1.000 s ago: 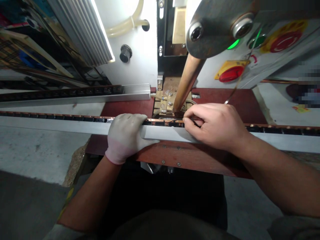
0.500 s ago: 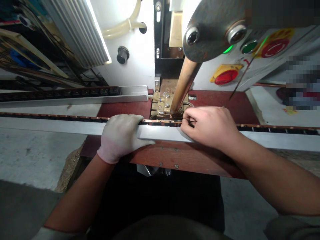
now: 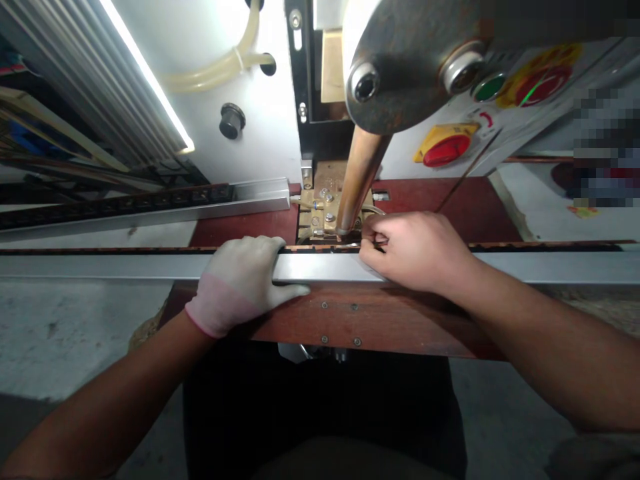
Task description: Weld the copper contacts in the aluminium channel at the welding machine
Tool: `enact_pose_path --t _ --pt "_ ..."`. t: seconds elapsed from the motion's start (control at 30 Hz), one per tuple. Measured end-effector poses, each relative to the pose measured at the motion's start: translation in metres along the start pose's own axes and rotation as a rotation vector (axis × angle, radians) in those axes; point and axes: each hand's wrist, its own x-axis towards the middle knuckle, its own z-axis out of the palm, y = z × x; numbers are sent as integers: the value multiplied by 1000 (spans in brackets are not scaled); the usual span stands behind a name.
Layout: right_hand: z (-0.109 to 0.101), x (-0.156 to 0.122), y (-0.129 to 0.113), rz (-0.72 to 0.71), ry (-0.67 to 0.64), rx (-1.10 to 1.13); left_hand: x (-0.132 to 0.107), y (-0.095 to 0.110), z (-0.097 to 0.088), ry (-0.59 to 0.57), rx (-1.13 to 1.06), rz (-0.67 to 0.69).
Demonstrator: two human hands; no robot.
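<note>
My left hand, in a white glove with a pink cuff, wraps round a long aluminium rail. Its thumb lies along the rail's front and its fingers reach over the top. Copper-coloured and black pieces form a strip along the rail's back edge. My bare right hand is closed at the rail, its thumb and fingers pinching a thin rod that slants up to the right behind it. A fine shiny tip shows left of the fingertips. Just left of them, a copper electrode comes down over a brass block.
The white machine panel carries a red rotary switch, a red stop button and a green button. At the left lies another aluminium channel with dark pieces in it. A reddish-brown board lies under the rail.
The view has tilted slightly, so the rail looks more level and the machine sits further left. Both hands keep their places on the rail.
</note>
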Motion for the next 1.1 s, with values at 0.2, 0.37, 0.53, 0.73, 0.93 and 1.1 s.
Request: enact_pose_path --t 0.2,0.37,0.53,0.73,0.93,1.1 --pt "2 8 8 9 -3 33 10 -3 -1 2 28 4" --pt "6 11 12 -7 6 65 13 -3 1 19 8 -2" --pt "3 9 10 -3 25 84 8 -4 7 86 -45 2" --pt "2 8 10 1 24 90 2 -18 -4 -24 -48 -53" --pt "5 8 13 -20 33 114 1 -27 -11 -92 -19 -107" --pt "4 10 12 -11 20 113 3 -23 -10 -102 -14 -106"
